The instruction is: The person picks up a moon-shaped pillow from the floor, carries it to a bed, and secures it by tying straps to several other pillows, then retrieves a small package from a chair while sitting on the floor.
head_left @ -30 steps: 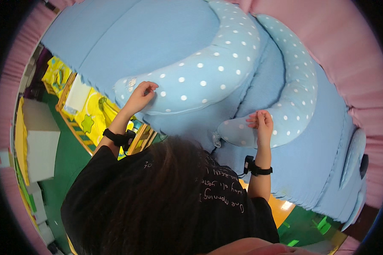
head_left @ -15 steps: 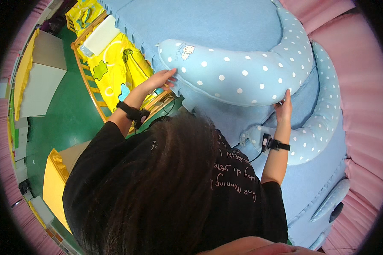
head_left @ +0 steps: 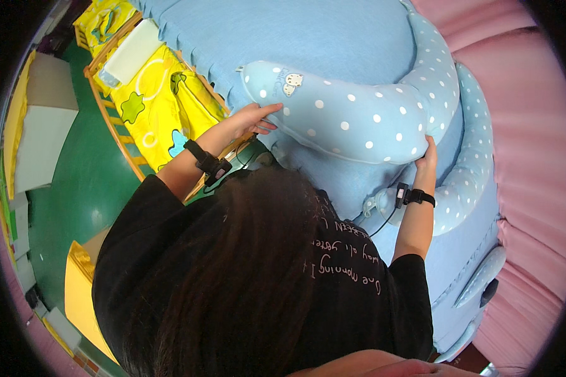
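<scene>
A long, curved light-blue pillow (head_left: 346,116) with white dots and a small cartoon animal lies across the blue-covered bed (head_left: 333,38). At the pillow's left end is my left hand (head_left: 253,120), fingers stretched out and apart, touching its near edge. My right hand (head_left: 426,157) grips the near edge further right, where the cloth dimples; some of its fingers are hidden behind the pillow. Both wrists wear black strapped devices. A second dotted section (head_left: 468,182) curves along the bed's right side, its tied end near my right forearm.
At the left, a wooden cot (head_left: 116,119) holds yellow patterned bedding (head_left: 160,94) and a white pillow (head_left: 132,51). Pale boxes with yellow covers (head_left: 44,125) stand on the green floor (head_left: 75,213). A pink curtain (head_left: 522,125) hangs along the right.
My left hand has slid rightward along the pillow's near edge. The pillow's left part has shifted slightly right, and its near edge bends more. My right hand has moved slightly down.
</scene>
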Available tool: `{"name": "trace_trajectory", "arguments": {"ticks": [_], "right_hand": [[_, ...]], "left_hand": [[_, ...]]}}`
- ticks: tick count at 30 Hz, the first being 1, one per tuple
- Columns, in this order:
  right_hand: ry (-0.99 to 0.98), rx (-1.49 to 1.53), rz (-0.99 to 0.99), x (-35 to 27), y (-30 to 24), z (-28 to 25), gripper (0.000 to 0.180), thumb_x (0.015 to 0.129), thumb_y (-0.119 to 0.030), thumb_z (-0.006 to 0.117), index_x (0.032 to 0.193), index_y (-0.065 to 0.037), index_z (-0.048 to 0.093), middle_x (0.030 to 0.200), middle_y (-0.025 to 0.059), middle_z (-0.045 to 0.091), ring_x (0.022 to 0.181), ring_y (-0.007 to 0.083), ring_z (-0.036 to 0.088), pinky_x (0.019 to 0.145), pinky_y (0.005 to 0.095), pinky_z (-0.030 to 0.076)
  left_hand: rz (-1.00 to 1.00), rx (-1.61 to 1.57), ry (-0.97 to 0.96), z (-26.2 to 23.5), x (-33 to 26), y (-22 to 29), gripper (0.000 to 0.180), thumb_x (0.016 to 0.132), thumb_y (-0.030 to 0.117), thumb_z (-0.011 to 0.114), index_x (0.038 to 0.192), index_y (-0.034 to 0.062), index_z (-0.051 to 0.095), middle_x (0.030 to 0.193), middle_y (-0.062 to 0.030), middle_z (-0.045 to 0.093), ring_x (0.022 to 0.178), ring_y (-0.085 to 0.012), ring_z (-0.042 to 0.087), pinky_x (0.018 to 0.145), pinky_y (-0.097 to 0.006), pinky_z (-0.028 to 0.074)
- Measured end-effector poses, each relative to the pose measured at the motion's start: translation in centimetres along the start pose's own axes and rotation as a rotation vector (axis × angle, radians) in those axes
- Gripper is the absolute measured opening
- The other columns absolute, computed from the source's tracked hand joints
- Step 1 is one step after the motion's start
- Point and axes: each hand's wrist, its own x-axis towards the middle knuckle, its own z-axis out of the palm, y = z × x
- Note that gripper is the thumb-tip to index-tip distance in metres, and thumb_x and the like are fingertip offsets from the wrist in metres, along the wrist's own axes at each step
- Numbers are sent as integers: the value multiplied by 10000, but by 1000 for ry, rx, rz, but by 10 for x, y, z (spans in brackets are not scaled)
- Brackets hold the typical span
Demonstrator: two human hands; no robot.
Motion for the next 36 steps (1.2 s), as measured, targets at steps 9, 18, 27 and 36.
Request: {"name": "trace_trajectory", "arguments": {"ticks": [9,18,27,36], "right_hand": [[-169,-89,-579,-120,-24,83,500,765,-46,568,1219,54,384,1122,134,532,1005,232,536,867,340,433],[-900,-639,-375,-207,70,172,381,827,-51,535,1199,-14,457,1108,154,563,895,189,581,779,277,451],[-318,-334,-243,-180,30,79,258,903,-189,452,1086,-15,503,945,117,620,835,198,622,647,255,507],[428,33,-109,-52,21,-49,784,637,-314,755,1184,120,398,1128,237,508,1002,326,535,814,407,462]], "left_hand": [[558,-69,41,-21,29,91,728,811,286,610,1312,-56,207,1215,-220,448,1000,-258,563,774,-342,527],[916,-497,23,-127,72,159,727,863,274,543,1405,117,84,1359,-117,315,1196,-269,387,945,-389,374],[144,-277,35,-121,17,67,576,855,351,544,1250,-14,338,1197,-199,444,1089,-325,487,765,-495,496],[-56,-195,-246,-46,11,52,654,844,372,566,1280,-32,293,1244,-223,434,1061,-357,512,821,-566,443]]}}
